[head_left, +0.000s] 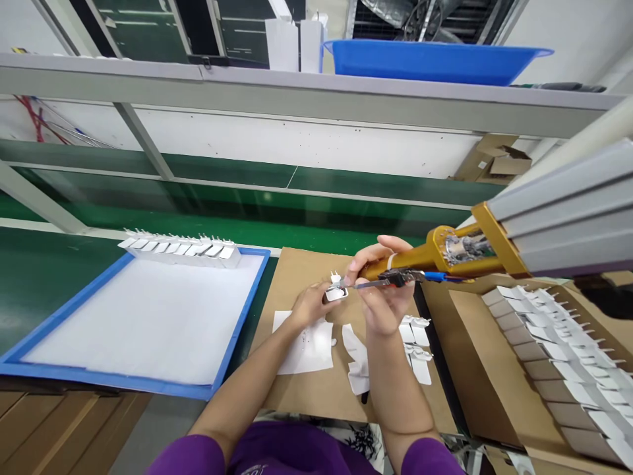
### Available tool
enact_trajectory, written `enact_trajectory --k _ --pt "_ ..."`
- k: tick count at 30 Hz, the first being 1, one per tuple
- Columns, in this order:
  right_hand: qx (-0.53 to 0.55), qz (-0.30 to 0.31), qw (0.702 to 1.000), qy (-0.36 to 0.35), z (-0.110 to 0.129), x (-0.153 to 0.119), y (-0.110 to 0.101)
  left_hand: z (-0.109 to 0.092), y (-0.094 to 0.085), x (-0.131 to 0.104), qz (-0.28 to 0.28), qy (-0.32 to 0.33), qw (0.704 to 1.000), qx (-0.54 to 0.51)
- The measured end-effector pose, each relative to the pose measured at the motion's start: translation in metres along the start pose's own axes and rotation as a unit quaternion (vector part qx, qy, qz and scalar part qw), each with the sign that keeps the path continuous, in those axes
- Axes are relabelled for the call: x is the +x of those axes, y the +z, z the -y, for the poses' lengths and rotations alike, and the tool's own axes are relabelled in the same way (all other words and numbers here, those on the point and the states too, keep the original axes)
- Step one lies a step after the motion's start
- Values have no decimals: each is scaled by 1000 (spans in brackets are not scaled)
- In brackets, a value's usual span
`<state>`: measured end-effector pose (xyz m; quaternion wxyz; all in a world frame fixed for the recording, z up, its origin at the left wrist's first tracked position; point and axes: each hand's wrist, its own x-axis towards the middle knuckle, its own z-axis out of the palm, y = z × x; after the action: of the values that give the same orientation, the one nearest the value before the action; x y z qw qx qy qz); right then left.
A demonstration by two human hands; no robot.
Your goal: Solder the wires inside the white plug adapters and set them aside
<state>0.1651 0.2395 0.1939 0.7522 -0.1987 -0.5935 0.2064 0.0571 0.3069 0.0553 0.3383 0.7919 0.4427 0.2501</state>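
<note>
Over the brown cardboard sheet (306, 264), my left hand (311, 302) pinches a small white part (337, 290) with prongs on top. My right hand (383, 290) is wrapped round a yellow tool (420, 260) with a thin metal tip, which reaches to the white part. The tool hangs from a thick grey arm at the right. White paper pieces (311, 346) lie on the cardboard below my left hand, and a torn white piece (357, 359) lies beside my right forearm. Several white parts (418, 343) lie to the right of that forearm.
A blue-edged tray (227, 356) with a white lining stands at the left, a row of white parts (182, 251) along its back. At the right, an open cardboard box (475, 389) holds rows of white parts (558, 369). A blue basin (425, 63) sits on the upper shelf.
</note>
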Motion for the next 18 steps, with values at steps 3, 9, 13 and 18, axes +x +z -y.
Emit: enact_trajectory --k 3,9,13,18 --pt "13 10 1000 -5 1 2 0 -1 -5 -2 -2 -13 999 -30" --pt "-6 6 1000 -29 -6 5 -3 -10 -25 -7 -109 50 989 -87" --pt "-33 -9 999 -23 -9 7 -5 -15 -31 -10 -140 84 980 -112" --pt "-47 -17 999 -19 -8 7 -6 -19 -36 -14 -157 110 974 -120"
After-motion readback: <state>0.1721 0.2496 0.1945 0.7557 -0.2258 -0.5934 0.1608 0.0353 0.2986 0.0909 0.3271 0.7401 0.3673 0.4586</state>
